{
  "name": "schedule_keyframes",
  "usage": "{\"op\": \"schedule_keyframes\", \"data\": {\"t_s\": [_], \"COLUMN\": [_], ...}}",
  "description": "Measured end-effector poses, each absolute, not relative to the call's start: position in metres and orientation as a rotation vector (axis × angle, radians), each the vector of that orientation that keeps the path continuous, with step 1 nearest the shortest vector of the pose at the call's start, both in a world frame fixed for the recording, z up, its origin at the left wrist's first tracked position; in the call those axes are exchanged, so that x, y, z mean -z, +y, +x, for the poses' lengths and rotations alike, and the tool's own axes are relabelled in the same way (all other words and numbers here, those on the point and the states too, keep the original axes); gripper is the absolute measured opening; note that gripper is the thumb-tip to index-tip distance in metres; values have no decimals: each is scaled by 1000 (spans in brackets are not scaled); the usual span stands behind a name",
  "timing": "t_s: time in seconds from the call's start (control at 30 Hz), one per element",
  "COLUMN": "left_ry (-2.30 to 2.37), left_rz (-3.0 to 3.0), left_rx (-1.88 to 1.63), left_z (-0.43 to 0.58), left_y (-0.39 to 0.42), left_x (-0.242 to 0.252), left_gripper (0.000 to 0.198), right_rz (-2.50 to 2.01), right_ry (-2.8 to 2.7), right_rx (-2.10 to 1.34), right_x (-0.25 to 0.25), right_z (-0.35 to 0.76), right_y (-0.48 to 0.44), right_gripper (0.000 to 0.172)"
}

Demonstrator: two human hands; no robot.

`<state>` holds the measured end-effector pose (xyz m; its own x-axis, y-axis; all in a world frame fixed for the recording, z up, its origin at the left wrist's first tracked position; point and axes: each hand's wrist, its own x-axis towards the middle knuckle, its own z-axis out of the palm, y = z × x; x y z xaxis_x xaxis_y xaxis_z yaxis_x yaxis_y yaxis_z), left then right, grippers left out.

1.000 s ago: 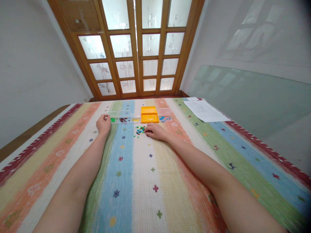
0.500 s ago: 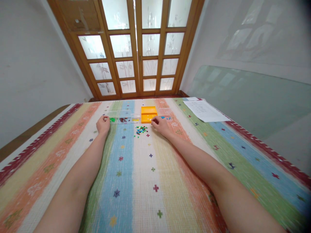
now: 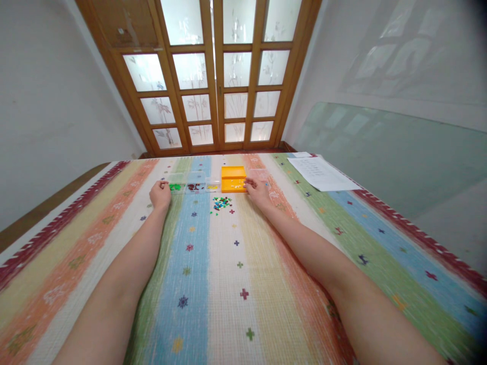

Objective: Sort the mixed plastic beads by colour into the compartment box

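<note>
My left hand (image 3: pixel 160 193) rests curled on the striped cloth, its fingers touching the left end of a row of clear small boxes (image 3: pixel 192 186) that hold green, dark and yellow bits. My right hand (image 3: pixel 257 190) lies at the right edge of the orange tray (image 3: pixel 233 178), over the clear box with blue bits, its fingers bent down and pinched. What they hold, if anything, is too small to see. A small heap of mixed coloured beads (image 3: pixel 221 203) lies on the cloth between my hands, just in front of the tray.
A striped, cross-patterned cloth (image 3: pixel 236 274) covers the table. A white printed sheet (image 3: pixel 318 172) lies at the far right. A glass pane (image 3: pixel 399 152) leans along the right wall. Wooden glazed doors (image 3: pixel 220 76) stand behind the table.
My right hand has left the bead heap and moved back and to the right, past the orange tray's front to the clear box beside it. My left hand has stayed put.
</note>
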<state>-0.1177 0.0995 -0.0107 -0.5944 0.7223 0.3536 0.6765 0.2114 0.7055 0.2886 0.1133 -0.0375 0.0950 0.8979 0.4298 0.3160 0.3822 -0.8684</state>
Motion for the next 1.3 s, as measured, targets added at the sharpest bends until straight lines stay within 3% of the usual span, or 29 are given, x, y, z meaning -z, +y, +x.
{"op": "schedule_keyframes", "data": {"t_s": [0.17, 0.4, 0.7, 1.3], "left_ry": [2464, 2619, 2606, 2503], "left_rz": [1359, 1651, 1894, 1734], "left_rx": [-1325, -903, -668, -863], "left_z": [-121, -118, -108, -131], "left_y": [99, 92, 85, 96], "left_x": [10, 4, 0, 2], "left_gripper": [34, 32, 42, 45], "right_rz": [-1180, -1203, -1200, -1229], "right_ry": [-1507, -1582, -1598, -1621], "right_rx": [-617, -561, -544, -537], "right_x": [30, 17, 17, 19], "right_z": [286, 284, 281, 282], "right_y": [104, 92, 90, 91], "right_gripper": [29, 27, 25, 26]}}
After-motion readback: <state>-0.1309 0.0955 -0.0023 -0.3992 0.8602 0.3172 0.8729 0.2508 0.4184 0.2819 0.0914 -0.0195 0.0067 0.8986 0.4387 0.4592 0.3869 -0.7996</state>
